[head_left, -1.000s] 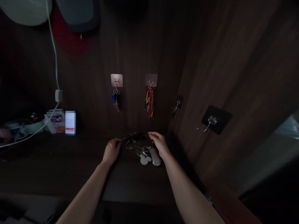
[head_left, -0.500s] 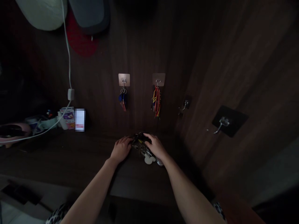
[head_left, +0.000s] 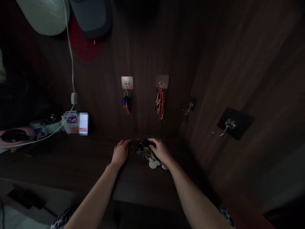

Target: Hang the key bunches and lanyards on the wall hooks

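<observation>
A pile of keys (head_left: 143, 152) with rings and tags lies on the dark wooden shelf. A pale rounded tag (head_left: 152, 163) sits at its near side, and a small yellow piece shows among the dark and metal ones. At the pile's left edge, my left hand (head_left: 120, 153) rests palm down, fingers extended, holding nothing visible. My right hand (head_left: 161, 150) curves along the right edge with thumb and fingers apart, touching the pile. A shiny rounded item (head_left: 164, 166) is partly hidden beneath my right wrist.
On the back panel, one hook carries blue and red keys (head_left: 126, 103), another red and yellow cords (head_left: 160, 103). The right panel bears a large hook (head_left: 229, 124) and a smaller one (head_left: 190, 106). Small boxes (head_left: 71, 121) and a white cable (head_left: 72, 60) are at left.
My left hand has drawn left, away from the middle of the pile. The keys lie more spread toward the left. My right hand has barely moved.
</observation>
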Demonstrator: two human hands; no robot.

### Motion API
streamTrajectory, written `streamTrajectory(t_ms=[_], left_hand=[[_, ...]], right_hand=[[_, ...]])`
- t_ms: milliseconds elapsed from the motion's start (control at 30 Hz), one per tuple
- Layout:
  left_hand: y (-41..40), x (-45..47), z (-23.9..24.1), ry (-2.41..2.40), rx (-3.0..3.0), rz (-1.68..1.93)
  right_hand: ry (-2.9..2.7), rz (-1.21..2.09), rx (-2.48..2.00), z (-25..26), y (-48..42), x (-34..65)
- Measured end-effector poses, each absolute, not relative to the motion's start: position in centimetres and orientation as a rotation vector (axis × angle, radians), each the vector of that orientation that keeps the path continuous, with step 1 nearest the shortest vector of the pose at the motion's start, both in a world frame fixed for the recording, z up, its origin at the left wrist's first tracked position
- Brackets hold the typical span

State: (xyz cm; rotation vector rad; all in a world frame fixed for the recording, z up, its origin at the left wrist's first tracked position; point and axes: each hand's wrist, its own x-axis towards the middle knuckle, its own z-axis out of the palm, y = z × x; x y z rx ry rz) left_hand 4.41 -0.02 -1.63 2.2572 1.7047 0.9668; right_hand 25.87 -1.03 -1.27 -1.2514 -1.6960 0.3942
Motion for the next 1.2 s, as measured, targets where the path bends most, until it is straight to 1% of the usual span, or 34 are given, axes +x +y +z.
streamTrajectory(t_ms=[100,200,333,533,667,800,1067,1200], left_hand=[[0.0,4.4,-1.6,1.69,2.273,0.955],[0.1,4.3,-1.5,1.614,2.202,1.117],[0.2,4.3,-0.9,1.547,1.97,1.325],[0.0,4.6,-0.2,1.31,1.606,1.422],[-0.4,4.9,0.1,1.158,1.469,1.401],[-0.8,5.1,0.4,1.061,1.413,1.336],[-1.3,5.5,0.7,1.075,1.531,1.227],[-1.4,5.5,0.6,1.04,1.536,1.189]], right_hand=[[-1.725,0.375,-1.264,-1.3,-1.0,25.9],[-1.708,0.383,-1.254,-1.1,-1.1,25.9],[-1.679,0.383,-1.206,-0.6,-1.3,25.8],[-1.65,0.4,-1.183,0.4,-1.9,25.0],[-1.623,0.451,-1.141,0.9,-2.5,24.0],[-1.668,0.434,-1.111,0.9,-3.0,22.8],[-1.708,0.374,-1.141,0.0,-2.8,21.3],[-1.66,0.44,-1.139,0.1,-3.0,21.1]])
